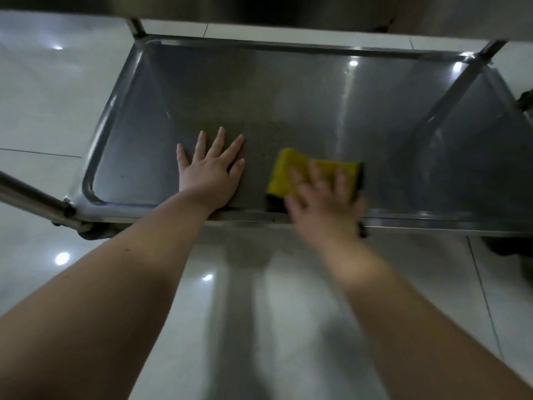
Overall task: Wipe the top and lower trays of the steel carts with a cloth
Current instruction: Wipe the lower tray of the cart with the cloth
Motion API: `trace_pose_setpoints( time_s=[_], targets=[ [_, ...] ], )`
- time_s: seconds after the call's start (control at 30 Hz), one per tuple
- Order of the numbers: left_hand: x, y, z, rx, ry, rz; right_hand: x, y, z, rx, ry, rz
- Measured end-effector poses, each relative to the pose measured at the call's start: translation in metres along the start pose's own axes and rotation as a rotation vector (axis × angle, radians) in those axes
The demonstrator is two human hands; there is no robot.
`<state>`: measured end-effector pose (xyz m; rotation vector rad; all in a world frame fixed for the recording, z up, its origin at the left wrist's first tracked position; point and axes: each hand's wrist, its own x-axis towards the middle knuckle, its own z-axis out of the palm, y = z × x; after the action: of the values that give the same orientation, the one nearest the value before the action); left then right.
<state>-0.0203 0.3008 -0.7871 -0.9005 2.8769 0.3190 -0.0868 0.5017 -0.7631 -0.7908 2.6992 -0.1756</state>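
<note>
- Leaning in over the glossy tiled floor (43, 96), I put my weight forward through both arms. On a surface that shiny, my footing could slide.
- I can't see a brake on the caster (92, 230) under the near left corner. If it is free, a hard push may roll the cart away from me.
- My right hand (323, 203) lies flat on the yellow cloth (284, 171), fingers spread and pressing rather than clutching. Blur hides whether the thumb hooks an edge. With so loose a hold, a quick stroke could leave the cloth behind or drag my wrist along the steel rim.
- The cloth sits on the floor of the lower tray (115, 111), close against its near wall and a little right of centre.
- My left hand (209, 171) is braced on the tray floor just beside the cloth, palm down, fingers splayed, holding nothing. A sweep to the left would run into it, and it may smear steel I have wiped.
- The far corners are a long reach from here, so I judge them easy to miss.
- The top tray (259, 7) hangs overhead, and rising carelessly could knock my head.
</note>
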Motion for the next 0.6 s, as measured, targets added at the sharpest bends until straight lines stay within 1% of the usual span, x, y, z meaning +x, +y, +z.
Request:
trace_pose_setpoints(
  time_s=[0.03,0.07,0.1,0.13,0.17,0.2,0.23,0.27,0.3,0.33,0.37,0.43,0.5,0.6],
  targets=[
    [0.0,-0.003,-0.002,-0.028,0.0,0.008,-0.006,-0.027,0.007,-0.006,-0.042,-0.101],
    [-0.001,-0.006,-0.004,-0.073,0.01,0.012,-0.01,-0.048,0.007,-0.015,-0.088,-0.164],
    [-0.003,-0.01,-0.007,-0.171,0.04,0.0,-0.007,-0.058,0.005,-0.005,-0.124,-0.196],
    [-0.005,-0.013,-0.012,-0.318,0.093,-0.041,0.001,-0.059,0.0,0.029,-0.129,-0.208],
    [-0.007,-0.014,-0.018,-0.466,0.165,-0.092,0.011,-0.053,-0.006,0.098,-0.09,-0.204],
    [-0.008,-0.01,-0.023,-0.547,0.233,-0.121,0.022,-0.04,-0.013,0.201,-0.001,-0.192],
    [-0.01,0.001,-0.027,-0.528,0.261,-0.103,0.034,-0.025,-0.018,0.316,0.118,-0.173],
    [-0.011,0.018,-0.028,-0.437,0.244,-0.039,0.045,-0.009,-0.021,0.378,0.221,-0.145],
    [-0.015,0.04,-0.025,-0.322,0.198,0.05,0.057,0.003,-0.022,0.367,0.283,-0.117],
    [-0.02,0.064,-0.018,-0.22,0.143,0.124,0.068,0.011,-0.021,0.322,0.285,-0.089],
    [-0.027,0.085,-0.008,-0.142,0.084,0.149,0.078,0.014,-0.019,0.281,0.232,-0.06],
    [-0.041,0.103,0.008,-0.028,0.033,0.121,0.093,0.013,-0.014,0.248,0.109,0.0],
    [-0.051,0.088,0.012,0.037,0.032,0.061,0.097,0.011,-0.008,0.201,0.09,0.019],
    [-0.061,0.047,0.005,0.083,0.022,-0.071,0.092,0.013,0.001,-0.014,0.112,-0.016]
  ],
)
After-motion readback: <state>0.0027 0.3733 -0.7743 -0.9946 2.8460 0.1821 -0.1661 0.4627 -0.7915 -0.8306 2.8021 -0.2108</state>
